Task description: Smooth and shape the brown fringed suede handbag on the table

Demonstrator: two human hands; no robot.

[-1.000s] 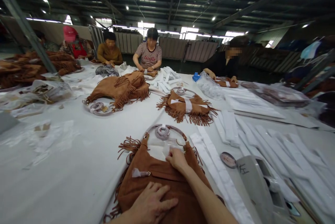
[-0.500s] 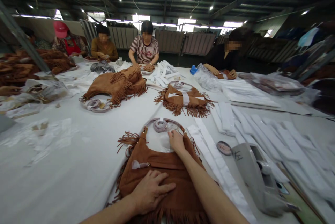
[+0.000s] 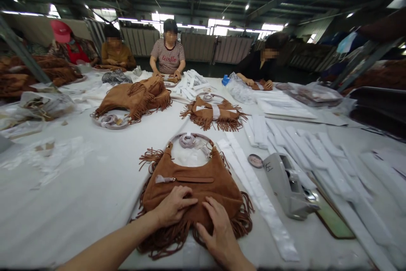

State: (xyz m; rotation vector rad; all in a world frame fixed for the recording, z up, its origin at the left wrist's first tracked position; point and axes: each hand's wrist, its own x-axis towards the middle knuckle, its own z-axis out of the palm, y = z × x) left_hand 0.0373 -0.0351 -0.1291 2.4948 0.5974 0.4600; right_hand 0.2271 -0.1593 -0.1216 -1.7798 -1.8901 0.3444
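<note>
A brown fringed bag (image 3: 190,178) lies flat on the white table (image 3: 104,220), its curved handle (image 3: 207,139) pointing away from me. My left hand (image 3: 176,206) rests on the lower middle of the bag, fingers apart. Beside it, my right hand (image 3: 218,228) touches the bag's lower part, with thumb and fingers spread. Neither hand holds anything. A wrapped zipper pull (image 3: 165,179) shows on the bag's front, and a coiled strap (image 3: 187,140) sits inside the handle loop.
A grey tape dispenser (image 3: 287,186) and white strips (image 3: 253,186) lie to the right. Farther back are a second fringed bag (image 3: 215,112) and a brown pile of bags (image 3: 133,99). Several people sit or stand across the table, one in a striped shirt (image 3: 167,56).
My right hand has come back from the handle area to the bag's lower part. My left hand has stayed on the bag. The view has shifted slightly.
</note>
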